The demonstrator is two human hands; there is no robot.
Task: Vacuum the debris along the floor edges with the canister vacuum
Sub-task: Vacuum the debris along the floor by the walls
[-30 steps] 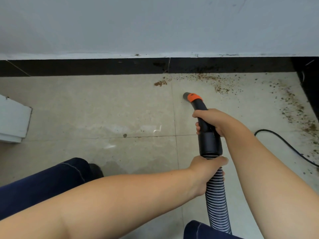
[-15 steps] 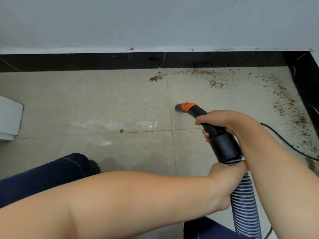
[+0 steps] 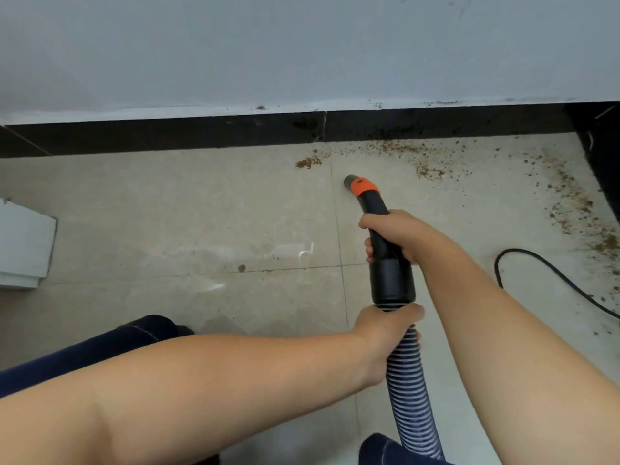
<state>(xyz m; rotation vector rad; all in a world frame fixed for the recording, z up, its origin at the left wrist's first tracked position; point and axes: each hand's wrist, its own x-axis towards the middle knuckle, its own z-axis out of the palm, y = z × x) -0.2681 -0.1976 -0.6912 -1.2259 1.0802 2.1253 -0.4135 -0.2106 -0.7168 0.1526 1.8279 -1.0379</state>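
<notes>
A black vacuum handle (image 3: 391, 276) with an orange collar (image 3: 364, 186) ends in a grey nozzle tip (image 3: 349, 180) close to the tiled floor. My right hand (image 3: 399, 234) grips the curved black grip. My left hand (image 3: 382, 333) holds the ribbed grey hose (image 3: 414, 404) just below the black cuff. Brown debris (image 3: 308, 162) lies in a small heap ahead and left of the nozzle. More debris is scattered along the black baseboard (image 3: 201, 134) and down the right edge (image 3: 577, 209). The canister itself is out of view.
A black power cord (image 3: 536, 263) loops on the floor at the right. A white box-like object (image 3: 23, 243) sits at the left edge. My knees in dark blue trousers (image 3: 100, 344) show at the bottom. The grey wall rises above the baseboard.
The nozzle has moved forward toward the baseboard and the debris heap after having been drawn back. Both hands keep their hold on handle and hose.
</notes>
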